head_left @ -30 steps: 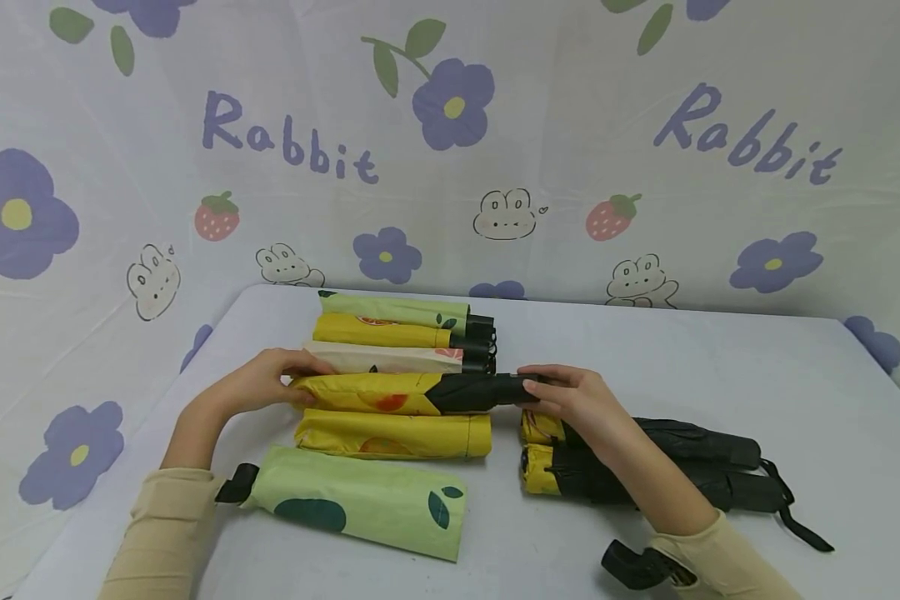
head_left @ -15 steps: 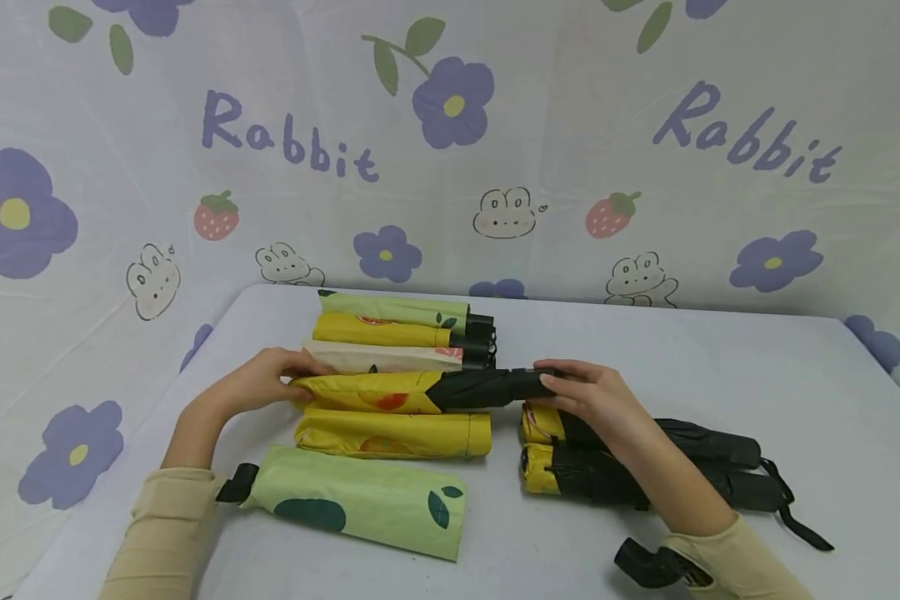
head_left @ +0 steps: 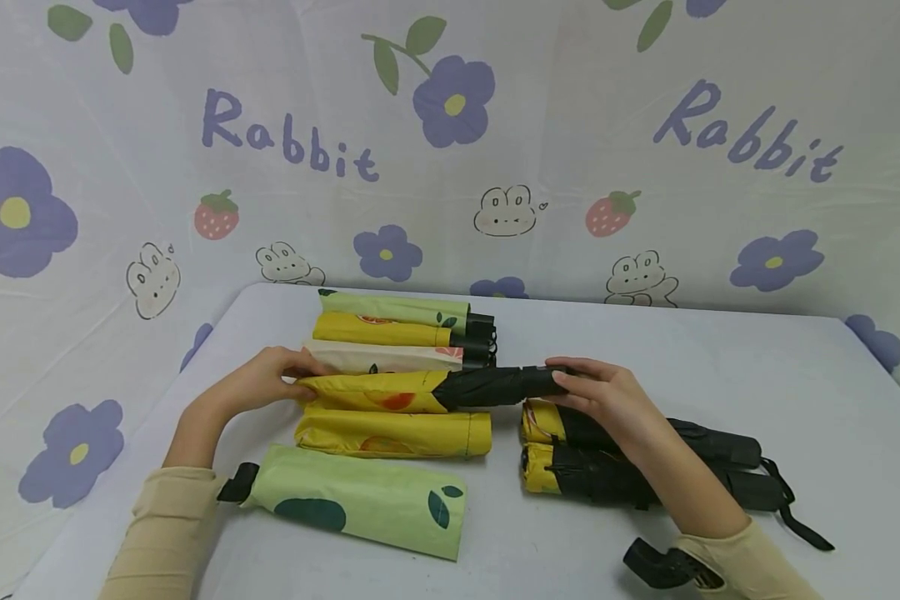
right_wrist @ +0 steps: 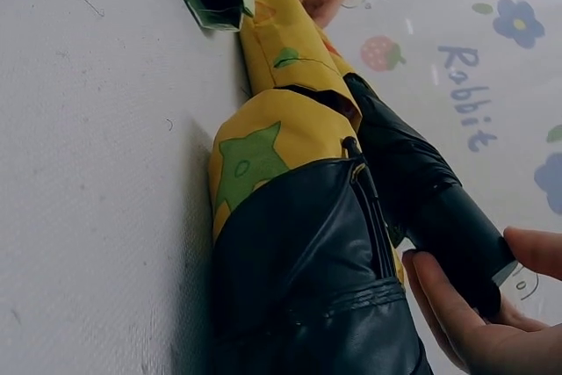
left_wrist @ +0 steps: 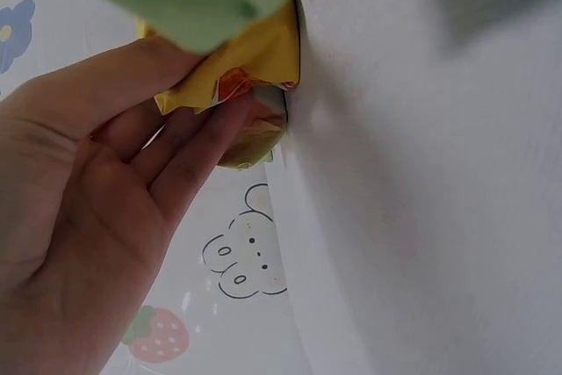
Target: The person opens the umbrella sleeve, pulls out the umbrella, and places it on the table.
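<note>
A folded umbrella with a black canopy and handle lies crosswise, its left part inside a yellow fruit-print sleeve. My left hand pinches the sleeve's left end between thumb and fingers; in the left wrist view that crumpled yellow end shows beside the fingers. On the right, my right hand grips the black handle by its end, thumb and fingers on opposite sides. Just in front of the held umbrella lies another yellow sleeve.
Behind, a green, a yellow and a cream sleeved umbrella lie in a row. A green sleeve lies at the front. Two black-and-yellow folded umbrellas lie under my right forearm.
My right hand has moved to the right with the handle, and more of the black umbrella shows outside the yellow sleeve. The sleeve shifted slightly right; my left hand stays nearly in place.
</note>
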A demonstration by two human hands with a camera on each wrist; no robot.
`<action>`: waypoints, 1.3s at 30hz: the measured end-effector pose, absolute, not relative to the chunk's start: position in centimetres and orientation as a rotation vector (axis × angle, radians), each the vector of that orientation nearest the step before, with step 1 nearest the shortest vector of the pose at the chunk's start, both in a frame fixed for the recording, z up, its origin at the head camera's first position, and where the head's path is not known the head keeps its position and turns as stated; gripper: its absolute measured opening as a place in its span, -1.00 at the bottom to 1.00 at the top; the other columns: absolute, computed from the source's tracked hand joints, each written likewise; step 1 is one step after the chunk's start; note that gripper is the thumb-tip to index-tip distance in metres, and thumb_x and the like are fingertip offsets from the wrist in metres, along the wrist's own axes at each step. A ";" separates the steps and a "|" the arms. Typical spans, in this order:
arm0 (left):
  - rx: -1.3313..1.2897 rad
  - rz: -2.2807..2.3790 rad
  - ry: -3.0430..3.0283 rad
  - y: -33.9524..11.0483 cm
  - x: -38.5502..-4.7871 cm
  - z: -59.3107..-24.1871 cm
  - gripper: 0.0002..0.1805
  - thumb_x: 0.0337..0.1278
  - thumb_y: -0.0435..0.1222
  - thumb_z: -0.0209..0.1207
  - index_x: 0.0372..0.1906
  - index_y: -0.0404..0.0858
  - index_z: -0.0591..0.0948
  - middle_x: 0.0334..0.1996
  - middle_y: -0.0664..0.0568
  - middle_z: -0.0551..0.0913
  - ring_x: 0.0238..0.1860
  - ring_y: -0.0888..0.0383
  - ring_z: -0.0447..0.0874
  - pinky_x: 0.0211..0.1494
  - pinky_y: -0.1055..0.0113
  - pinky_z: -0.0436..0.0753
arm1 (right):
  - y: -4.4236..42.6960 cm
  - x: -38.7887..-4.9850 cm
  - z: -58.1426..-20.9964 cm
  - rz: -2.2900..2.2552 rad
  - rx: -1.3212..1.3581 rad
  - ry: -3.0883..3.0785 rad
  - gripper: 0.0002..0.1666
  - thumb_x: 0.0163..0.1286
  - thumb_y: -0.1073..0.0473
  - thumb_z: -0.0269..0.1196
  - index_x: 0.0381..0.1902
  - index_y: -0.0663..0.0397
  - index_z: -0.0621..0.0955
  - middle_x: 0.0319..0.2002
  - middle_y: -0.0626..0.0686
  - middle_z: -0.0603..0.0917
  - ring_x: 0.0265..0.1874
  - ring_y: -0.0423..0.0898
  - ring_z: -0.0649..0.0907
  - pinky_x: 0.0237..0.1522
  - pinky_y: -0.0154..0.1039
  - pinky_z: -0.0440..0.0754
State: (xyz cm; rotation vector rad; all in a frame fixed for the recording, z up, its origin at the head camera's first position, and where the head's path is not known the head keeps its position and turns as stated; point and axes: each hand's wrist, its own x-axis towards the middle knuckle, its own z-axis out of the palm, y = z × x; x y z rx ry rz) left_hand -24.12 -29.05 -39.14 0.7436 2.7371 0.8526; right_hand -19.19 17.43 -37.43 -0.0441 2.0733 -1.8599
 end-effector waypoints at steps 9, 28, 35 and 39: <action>0.750 0.855 2.736 -28.9 -24.1 -39.2 -0.72 0.07 -0.40 0.33 -0.06 -0.24 0.71 -0.07 -0.07 0.73 -0.04 0.07 0.65 0.05 0.23 0.64 | 18.0 -19.2 -37.3 -1.872 -0.063 2.077 -0.25 0.43 -0.06 0.20 0.42 0.23 0.31 0.42 0.24 0.27 -0.02 -0.28 0.68 0.36 -0.23 0.42; 0.743 0.855 2.725 -28.7 -23.9 -39.0 -0.74 0.10 -0.35 0.32 -0.07 -0.25 0.70 -0.09 -0.10 0.73 0.01 -0.05 0.67 0.10 0.10 0.65 | 22.2 -19.4 -36.6 -2.003 -0.085 2.073 -0.34 0.41 -0.02 0.22 0.35 0.17 0.39 0.13 -0.12 0.44 -0.09 -0.34 0.70 0.05 -0.54 0.58; 0.742 0.866 2.717 -28.9 -24.1 -39.2 -0.73 0.10 -0.36 0.32 -0.06 -0.27 0.70 -0.09 -0.11 0.72 0.01 -0.05 0.68 0.10 0.10 0.65 | 23.6 -19.5 -36.6 -2.115 -0.090 1.977 -0.44 0.41 0.08 0.23 0.30 0.16 0.44 0.07 -0.14 0.48 -0.11 -0.32 0.72 0.02 -0.47 0.63; 0.740 0.862 2.719 -28.9 -24.2 -39.4 -0.74 0.11 -0.35 0.32 -0.06 -0.25 0.70 -0.10 -0.08 0.72 -0.01 0.00 0.68 0.09 0.15 0.65 | 24.2 -19.7 -36.7 -2.160 -0.088 1.936 -0.63 0.41 0.11 0.23 0.15 -0.02 0.58 0.06 -0.14 0.50 -0.12 -0.31 0.73 0.01 -0.45 0.64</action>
